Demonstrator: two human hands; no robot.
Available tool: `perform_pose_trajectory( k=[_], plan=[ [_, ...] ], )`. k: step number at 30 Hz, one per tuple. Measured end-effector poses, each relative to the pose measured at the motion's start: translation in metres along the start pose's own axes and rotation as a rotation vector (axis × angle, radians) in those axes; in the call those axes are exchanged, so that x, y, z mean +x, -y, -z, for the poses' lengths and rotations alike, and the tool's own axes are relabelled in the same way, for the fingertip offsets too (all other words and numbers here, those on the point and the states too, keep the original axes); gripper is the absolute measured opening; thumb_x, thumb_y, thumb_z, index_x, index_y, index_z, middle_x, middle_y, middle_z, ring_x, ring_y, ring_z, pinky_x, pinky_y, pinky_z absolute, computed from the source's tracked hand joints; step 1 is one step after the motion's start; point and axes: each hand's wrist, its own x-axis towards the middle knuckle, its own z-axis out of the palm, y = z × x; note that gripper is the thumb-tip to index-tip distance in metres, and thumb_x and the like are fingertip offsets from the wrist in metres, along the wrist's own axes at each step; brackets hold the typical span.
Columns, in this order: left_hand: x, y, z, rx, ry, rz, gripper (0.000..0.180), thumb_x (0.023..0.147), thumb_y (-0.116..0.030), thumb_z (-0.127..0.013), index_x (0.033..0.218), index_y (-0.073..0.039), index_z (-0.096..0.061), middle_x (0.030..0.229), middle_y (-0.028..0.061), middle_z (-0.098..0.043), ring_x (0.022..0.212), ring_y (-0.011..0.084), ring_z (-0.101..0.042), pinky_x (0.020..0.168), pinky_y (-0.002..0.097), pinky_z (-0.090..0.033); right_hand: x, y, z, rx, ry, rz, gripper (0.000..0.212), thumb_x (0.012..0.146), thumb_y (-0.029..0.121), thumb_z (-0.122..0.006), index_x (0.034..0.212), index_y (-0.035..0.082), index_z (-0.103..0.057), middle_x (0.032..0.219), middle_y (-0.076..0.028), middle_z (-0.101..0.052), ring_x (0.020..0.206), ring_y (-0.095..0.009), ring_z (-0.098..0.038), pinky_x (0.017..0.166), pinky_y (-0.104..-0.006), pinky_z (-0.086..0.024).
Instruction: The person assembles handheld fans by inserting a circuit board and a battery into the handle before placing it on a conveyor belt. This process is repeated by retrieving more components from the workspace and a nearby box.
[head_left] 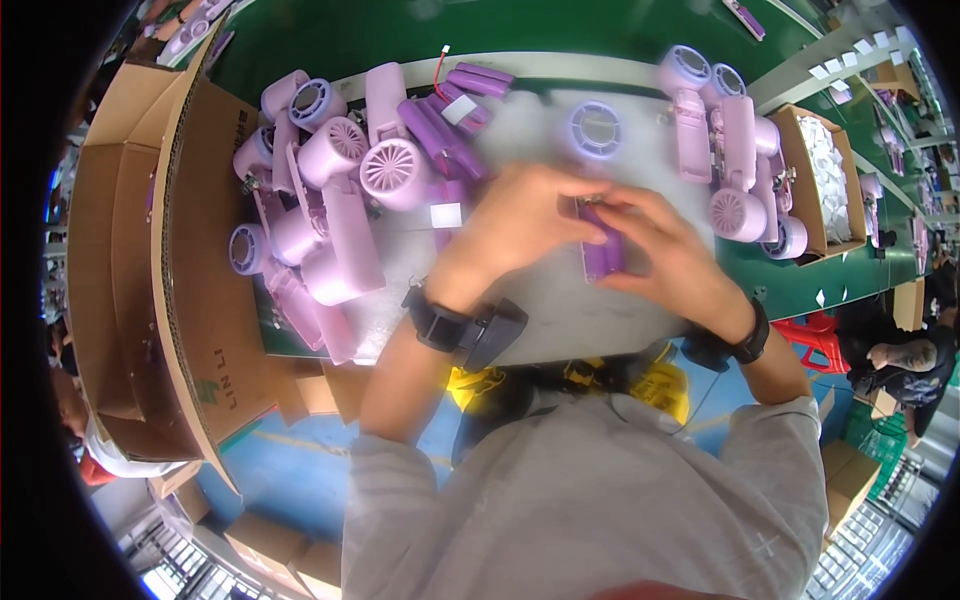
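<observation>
A purple battery pack [600, 258] of paired cylinders is upright between my hands, over the pale work mat [520, 325]. Gripping its right side and upper end is my right hand [672, 258], fingers bent round it. My left hand [515, 222] reaches in from the left, its thumb and fingertips closed at the pack's upper end; the small part there is too covered to make out. Just beyond my hands lies a lilac round fan head [595, 130]. More purple battery packs [440, 138] lie left of it, one with a red wire and white connector.
Lilac handheld-fan housings [340, 240] are piled at the left, beside a tall cardboard box [215, 270]. Another group of fan housings [738, 150] stands at the right. A small carton [825, 180] with white pieces is beyond them. White square pieces [446, 215] lie near my left hand.
</observation>
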Motion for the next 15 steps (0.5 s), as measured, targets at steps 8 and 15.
perform_pose_trajectory(
  k=[8,15],
  plan=[
    [0.005,0.006,-0.014,0.001,-0.332,-0.233,0.033,0.075,-0.006,-0.079,0.107,-0.004,-0.070,0.091,0.0129,-0.071,0.067,0.0180,-0.067,0.065,0.0301,-0.054,0.020,-0.003,-0.004,-0.076,-0.121,-0.072,0.067,0.065,0.012,-0.084,0.125,0.000,-0.056,0.122,-0.014,-0.055,0.100,-0.037,-0.062,0.085,-0.0413,-0.054],
    [0.008,-0.007,-0.019,-0.148,-0.543,-0.238,0.018,0.083,-0.016,-0.076,0.083,0.000,-0.066,0.068,0.0110,-0.066,0.051,0.0170,-0.059,0.050,0.0283,-0.047,0.122,-0.029,0.023,-0.367,-0.385,-0.141,0.046,0.080,0.013,-0.073,0.122,0.001,-0.060,0.119,-0.021,-0.060,0.103,-0.037,-0.062,0.086,-0.0420,-0.052]
  ],
)
